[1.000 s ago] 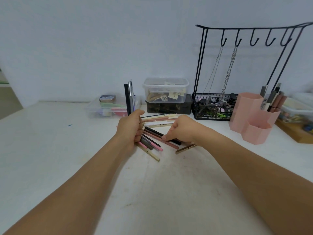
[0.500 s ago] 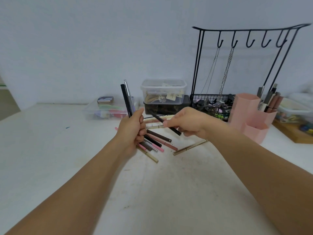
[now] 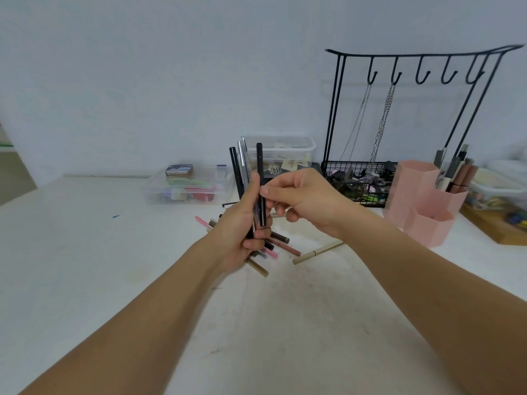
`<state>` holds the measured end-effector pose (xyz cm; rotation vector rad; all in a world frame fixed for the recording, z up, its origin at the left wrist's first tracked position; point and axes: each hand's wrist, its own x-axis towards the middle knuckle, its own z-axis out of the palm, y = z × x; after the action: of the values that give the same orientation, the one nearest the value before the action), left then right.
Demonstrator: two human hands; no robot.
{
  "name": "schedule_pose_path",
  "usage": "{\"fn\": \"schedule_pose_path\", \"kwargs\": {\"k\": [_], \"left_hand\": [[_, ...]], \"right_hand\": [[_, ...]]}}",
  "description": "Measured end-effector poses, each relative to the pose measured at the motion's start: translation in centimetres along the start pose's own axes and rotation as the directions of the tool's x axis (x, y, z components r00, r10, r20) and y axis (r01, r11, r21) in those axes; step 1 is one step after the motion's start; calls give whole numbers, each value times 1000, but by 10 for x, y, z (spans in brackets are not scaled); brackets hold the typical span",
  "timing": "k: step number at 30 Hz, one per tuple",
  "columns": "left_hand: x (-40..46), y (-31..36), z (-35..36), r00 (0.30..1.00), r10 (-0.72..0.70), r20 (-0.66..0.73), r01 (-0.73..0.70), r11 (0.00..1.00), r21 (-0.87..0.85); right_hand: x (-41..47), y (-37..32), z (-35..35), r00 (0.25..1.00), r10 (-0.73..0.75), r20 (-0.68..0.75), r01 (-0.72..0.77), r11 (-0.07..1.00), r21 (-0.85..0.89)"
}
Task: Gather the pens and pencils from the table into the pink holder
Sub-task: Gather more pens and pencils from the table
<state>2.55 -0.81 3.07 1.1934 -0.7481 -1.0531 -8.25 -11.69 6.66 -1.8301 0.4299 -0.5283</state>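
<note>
My left hand (image 3: 242, 226) grips an upright bundle of pens (image 3: 239, 166), black and silver, above the table. Held upright against that bundle is a black pen (image 3: 260, 166), pinched by my right hand (image 3: 299, 198). Under both hands several pens and pencils (image 3: 273, 246) lie in a loose pile on the white table (image 3: 114, 266); a beige pencil (image 3: 316, 252) lies apart to the right. The pink holder (image 3: 422, 201) stands at the right with several pens in its tall back compartment.
A black wire rack (image 3: 413, 61) with hooks, chains and a basket stands behind the holder. Clear plastic boxes (image 3: 188, 186) sit at the back, one stacked on a dark box (image 3: 282, 152). A wooden tray (image 3: 496, 223) with a box lies at the far right.
My right hand lifted a black pen off the pile and brought it upright against the bundle in my left hand, which rose a little.
</note>
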Motion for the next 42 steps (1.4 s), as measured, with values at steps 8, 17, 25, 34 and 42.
{"fn": "schedule_pose_path", "kwargs": {"k": [8, 17, 25, 34, 42], "left_hand": [[-1, -1, 1, 999, -22, -29, 24, 997, 72], [1, -1, -10, 997, 0, 79, -8, 995, 102], [0, 1, -9, 994, 15, 107, -41, 969, 243], [0, 5, -7, 996, 94, 1, -88, 932, 352], [1, 0, -7, 999, 22, -41, -7, 939, 343]], "right_hand": [[-3, 4, 10, 996, -53, -73, 55, 998, 27], [-2, -2, 5, 998, -55, -38, 50, 993, -107], [-3, -8, 3, 994, -50, -99, 48, 999, -16], [-2, -12, 10, 958, -271, -98, 242, 941, -235], [2, 0, 10, 978, -202, -58, 182, 950, -254]]}}
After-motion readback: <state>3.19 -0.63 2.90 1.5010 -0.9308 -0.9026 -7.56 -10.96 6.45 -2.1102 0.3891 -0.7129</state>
